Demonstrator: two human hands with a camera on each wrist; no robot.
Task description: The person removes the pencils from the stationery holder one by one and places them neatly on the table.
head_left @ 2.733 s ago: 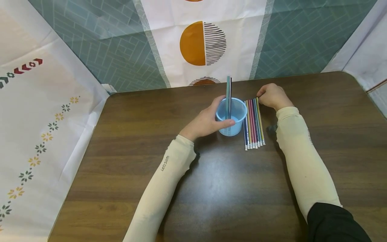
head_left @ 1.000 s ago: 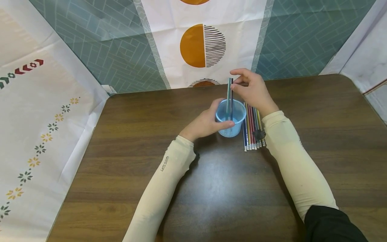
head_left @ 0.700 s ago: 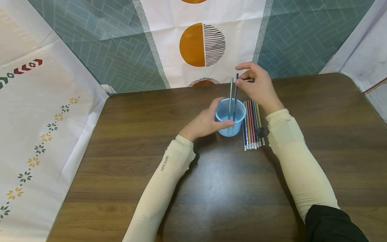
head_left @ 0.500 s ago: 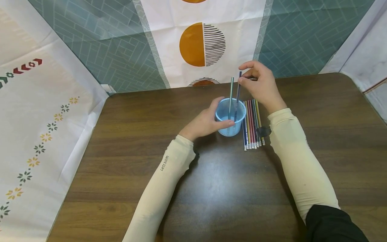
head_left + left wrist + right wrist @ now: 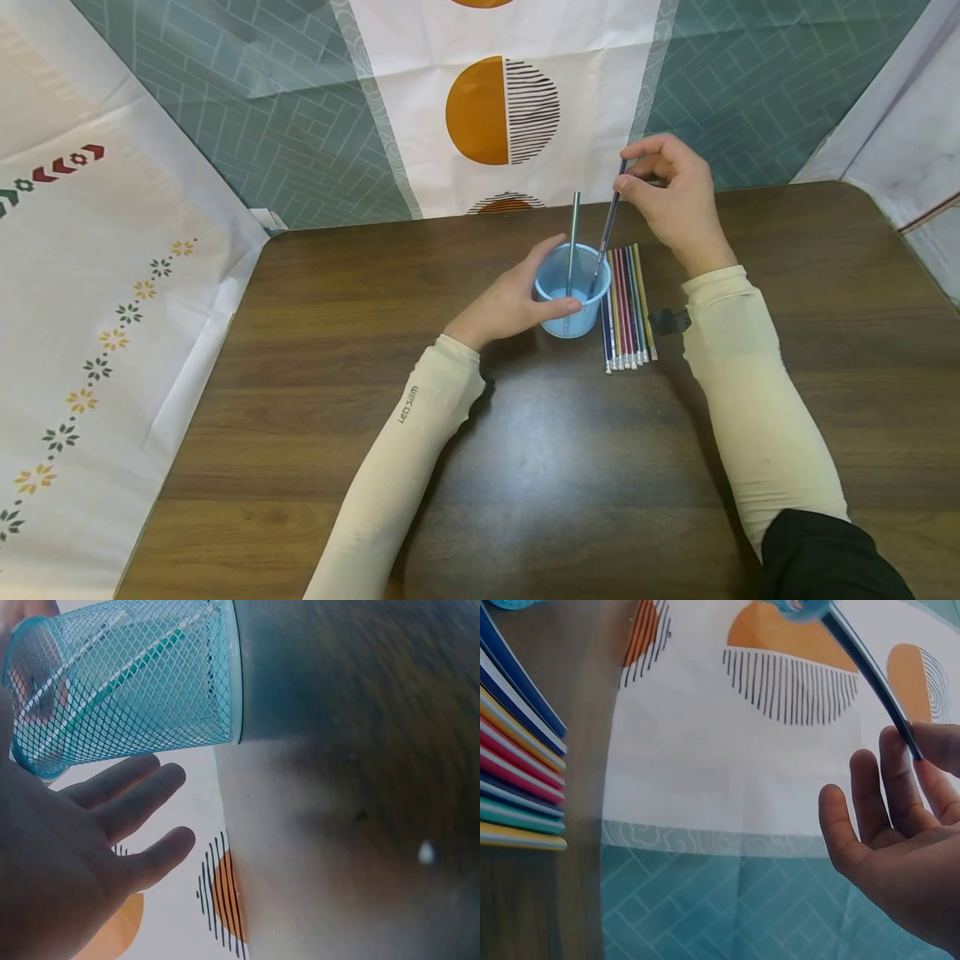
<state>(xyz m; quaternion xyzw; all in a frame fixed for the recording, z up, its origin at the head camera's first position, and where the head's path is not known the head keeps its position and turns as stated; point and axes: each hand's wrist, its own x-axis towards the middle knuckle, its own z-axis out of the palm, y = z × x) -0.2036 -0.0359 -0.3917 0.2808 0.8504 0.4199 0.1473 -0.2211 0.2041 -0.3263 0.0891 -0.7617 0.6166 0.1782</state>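
My left hand [image 5: 517, 296] grips the light blue mesh pencil cup [image 5: 567, 327] near its rim, the thumb across its near side. The left wrist view shows the cup [image 5: 161, 712] at the thumb side of my hand [image 5: 67, 855], the other fingers spread below it. A teal pencil [image 5: 575, 221] stands in the cup. My right hand [image 5: 678, 200] pinches the upper end of a dark pencil [image 5: 609, 221] between thumb and fingers. This pencil leans to the right, its lower part still inside the cup. Seen from the right wrist, the dark pencil [image 5: 870, 667] rises out of the rim.
Right of the cup, several coloured pencils [image 5: 628, 308] lie side by side on the brown wooden table [image 5: 360, 283], eraser ends toward me. Patterned cloth [image 5: 750, 100] hangs behind the table's far edge. A white cloth [image 5: 90, 333] covers the left side.
My right hand went from the pencil row to the cup and took the dark pencil, then drew it up and rightward, apart from the teal one. My left hand stayed on the cup.
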